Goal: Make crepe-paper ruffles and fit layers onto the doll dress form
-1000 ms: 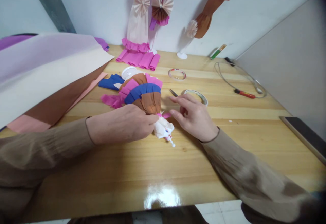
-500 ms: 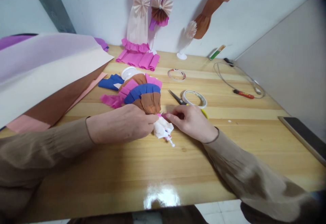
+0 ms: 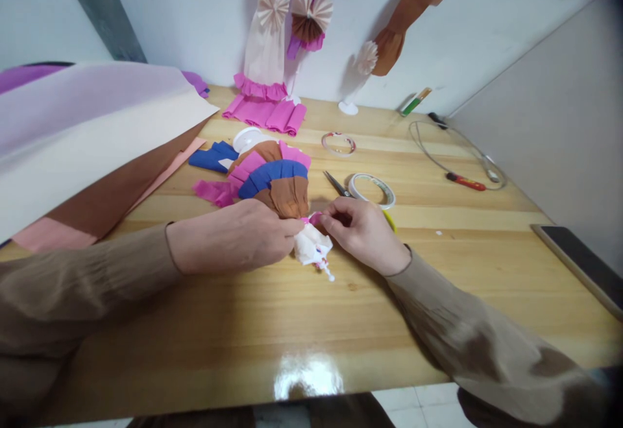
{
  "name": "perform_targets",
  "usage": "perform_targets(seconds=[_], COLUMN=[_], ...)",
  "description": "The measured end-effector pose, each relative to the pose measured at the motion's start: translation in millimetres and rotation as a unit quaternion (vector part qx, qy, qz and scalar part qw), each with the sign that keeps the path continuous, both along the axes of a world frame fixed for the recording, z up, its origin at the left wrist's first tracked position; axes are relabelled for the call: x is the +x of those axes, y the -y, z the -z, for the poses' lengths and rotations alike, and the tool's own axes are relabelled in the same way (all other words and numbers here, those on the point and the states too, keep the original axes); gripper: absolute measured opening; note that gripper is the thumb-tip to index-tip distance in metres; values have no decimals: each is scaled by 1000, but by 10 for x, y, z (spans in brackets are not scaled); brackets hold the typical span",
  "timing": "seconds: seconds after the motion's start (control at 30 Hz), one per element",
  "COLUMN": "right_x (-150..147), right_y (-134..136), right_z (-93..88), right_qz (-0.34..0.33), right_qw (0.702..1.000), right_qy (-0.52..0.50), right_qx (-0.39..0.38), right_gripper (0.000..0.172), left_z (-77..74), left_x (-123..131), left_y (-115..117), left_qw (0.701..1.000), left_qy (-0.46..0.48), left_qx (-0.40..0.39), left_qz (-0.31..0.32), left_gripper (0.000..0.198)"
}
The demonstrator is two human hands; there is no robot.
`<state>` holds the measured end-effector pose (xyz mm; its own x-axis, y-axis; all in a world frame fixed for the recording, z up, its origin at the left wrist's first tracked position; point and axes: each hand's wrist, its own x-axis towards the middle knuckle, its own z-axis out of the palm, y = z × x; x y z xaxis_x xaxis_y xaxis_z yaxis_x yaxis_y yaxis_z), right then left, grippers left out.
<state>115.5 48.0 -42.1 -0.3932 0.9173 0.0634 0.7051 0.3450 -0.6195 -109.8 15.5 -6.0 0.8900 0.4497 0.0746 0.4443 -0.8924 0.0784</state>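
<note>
A paper doll with a pleated skirt (image 3: 272, 178) of brown, blue and pink crepe paper lies on the wooden table (image 3: 302, 324). My left hand (image 3: 233, 237) is closed on the doll at its waist, knuckles up. My right hand (image 3: 365, 230) pinches a small pink paper strip (image 3: 314, 219) at the doll's white upper body (image 3: 311, 248), just right of my left fingertips.
Scissors (image 3: 335, 185) and a tape roll (image 3: 372, 188) lie just behind my right hand. Large paper sheets (image 3: 92, 136) cover the left. Finished paper dolls (image 3: 285, 32) stand at the wall. A tape ring (image 3: 338, 142), red-handled wire (image 3: 462, 165) and a phone (image 3: 581, 266) lie to the right.
My right hand has moved left from beside the tape roll to the doll and closed its fingers on the pink strip. My left hand has kept still.
</note>
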Motion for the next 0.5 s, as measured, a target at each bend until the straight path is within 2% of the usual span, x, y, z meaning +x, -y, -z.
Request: perform_targets(seconds=[0.17,0.43,0.5], right_x=[8,8,10], right_y=[20,18,3], right_z=[17,43,52], right_qz=[18,22,32], right_qw=[998,985,980], right_qy=[-63,-166,-191], right_qx=[5,-36,-46], right_gripper=[21,17,16], left_z=[11,29,49], left_x=[-10,-9,-14], left_y=[-3,-2,5], left_qw=[1000,1000,999], left_qy=[27,20,29], left_qx=[-1,6,15], left_qz=[6,10,-11], left_gripper=[28,26,23])
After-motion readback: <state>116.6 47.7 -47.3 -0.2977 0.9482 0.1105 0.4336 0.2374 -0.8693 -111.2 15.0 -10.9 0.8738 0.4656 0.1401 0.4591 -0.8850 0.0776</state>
